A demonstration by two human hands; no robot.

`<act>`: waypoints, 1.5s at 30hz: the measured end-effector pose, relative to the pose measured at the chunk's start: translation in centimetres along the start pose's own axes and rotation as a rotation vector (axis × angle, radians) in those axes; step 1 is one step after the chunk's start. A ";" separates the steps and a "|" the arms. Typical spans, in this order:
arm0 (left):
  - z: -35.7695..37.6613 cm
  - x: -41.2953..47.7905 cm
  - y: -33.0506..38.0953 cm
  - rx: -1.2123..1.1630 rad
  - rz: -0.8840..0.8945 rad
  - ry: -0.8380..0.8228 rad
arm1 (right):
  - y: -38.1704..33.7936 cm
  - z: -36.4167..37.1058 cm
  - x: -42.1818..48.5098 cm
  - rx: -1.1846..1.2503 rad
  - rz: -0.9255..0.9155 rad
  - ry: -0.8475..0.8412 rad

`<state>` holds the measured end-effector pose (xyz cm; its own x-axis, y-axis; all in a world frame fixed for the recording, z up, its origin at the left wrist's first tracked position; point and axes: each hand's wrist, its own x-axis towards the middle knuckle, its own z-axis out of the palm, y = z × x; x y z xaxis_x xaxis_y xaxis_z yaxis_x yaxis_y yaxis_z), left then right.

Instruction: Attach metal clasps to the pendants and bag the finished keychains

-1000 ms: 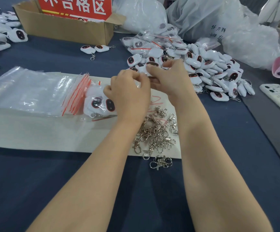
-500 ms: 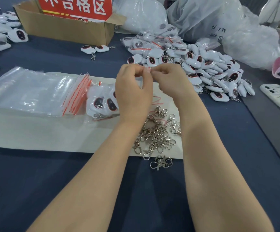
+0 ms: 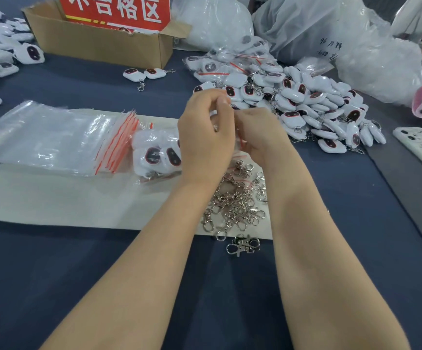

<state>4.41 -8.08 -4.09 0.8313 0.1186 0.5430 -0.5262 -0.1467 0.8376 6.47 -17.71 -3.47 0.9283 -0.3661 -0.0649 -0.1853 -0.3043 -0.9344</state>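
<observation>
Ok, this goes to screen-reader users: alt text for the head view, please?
A person's left hand and right hand meet over a pale mat, pinching what looks like a small clear bag between them. Loose metal clasps lie beneath, empty zip bags to the left, a heap of white pendants to the right.

— Where do our silver metal swivel clasps [image 3: 235, 198] lie?
— Tangled loosely on the pale mat [image 3: 53, 198], two just off its near edge.
— And the white oval pendants with dark faces [image 3: 306, 102]?
— Heaped at far right, some already wearing clasps.
— Our clear zip bags with red strips [image 3: 53, 140]?
— Stacked flat at left, with filled bags [image 3: 159, 155] just beside them. We pinch one small clear bag [image 3: 240, 142] between our left hand [image 3: 205, 137] and right hand [image 3: 260, 132].
</observation>
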 end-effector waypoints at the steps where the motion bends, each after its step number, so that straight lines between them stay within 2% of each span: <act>1: 0.0 0.0 0.0 0.001 0.010 0.011 | -0.1 0.2 -0.1 0.001 0.048 -0.014; 3: -0.2 0.1 -0.3 0.023 0.014 0.042 | -0.2 0.2 0.0 0.043 0.144 -0.029; 5: -0.5 0.3 -0.7 0.064 0.008 0.085 | 0.0 0.0 0.0 0.070 0.124 -0.048; 7: -0.7 0.6 -1.1 0.092 0.001 0.115 | -0.1 0.2 -0.5 0.007 -0.012 -0.029; 11: -1.2 1.1 -1.6 0.100 -0.017 0.151 | -2.6 -1.0 -1.4 -0.035 -0.406 0.161; 13: -1.3 1.3 -1.8 0.041 -0.077 0.148 | -4.3 -2.1 -2.1 -0.040 -0.558 0.132; 15: -1.2 1.2 -2.0 -0.037 -0.170 0.078 | -4.9 -2.8 -2.9 -0.090 -0.592 0.061; 18: -0.9 1.0 -2.1 -0.089 -0.222 -0.063 | -5.0 -3.1 -3.4 -0.183 -0.576 0.010; 22: -0.9 1.0 -1.9 -0.158 -0.219 -0.140 | -5.3 -3.4 -3.6 -0.126 -0.570 -0.002; 24: -0.8 1.0 -2.0 -0.141 -0.221 -0.141 | -5.4 -3.3 -3.6 -0.028 -0.583 0.042; 26: -0.8 1.0 -2.2 -0.144 -0.253 -0.145 | -5.4 -2.8 -3.3 0.167 -0.574 0.090; 29: -1.1 1.0 -1.9 -0.196 -0.299 -0.150 | -5.5 -2.1 -3.0 0.447 -0.502 0.045; 31: -1.2 1.1 -2.1 -0.215 -0.298 -0.150 | -5.2 -1.9 -2.7 0.469 -0.468 -0.018; 34: -1.4 1.3 -2.4 -0.109 -0.251 -0.162 | -4.2 -2.2 -1.9 0.457 -0.405 -0.036; 39: -1.8 1.3 -2.4 0.023 -0.142 -0.266 | -1.9 -2.2 -1.4 0.538 -0.151 -0.088; 41: -2.2 1.8 -2.2 0.023 -0.193 -0.341 | -1.3 -2.4 -1.4 0.544 -0.094 -0.151; 45: -3.1 2.7 -2.1 0.046 -0.452 -0.508 | -0.8 -2.8 -1.2 0.562 -0.122 -0.240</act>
<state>7.24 -4.37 -4.22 0.9545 -0.2960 0.0355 -0.1086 -0.2343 0.9661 4.56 -19.49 -1.66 0.9907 -0.1303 0.0385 0.0645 0.2021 -0.9772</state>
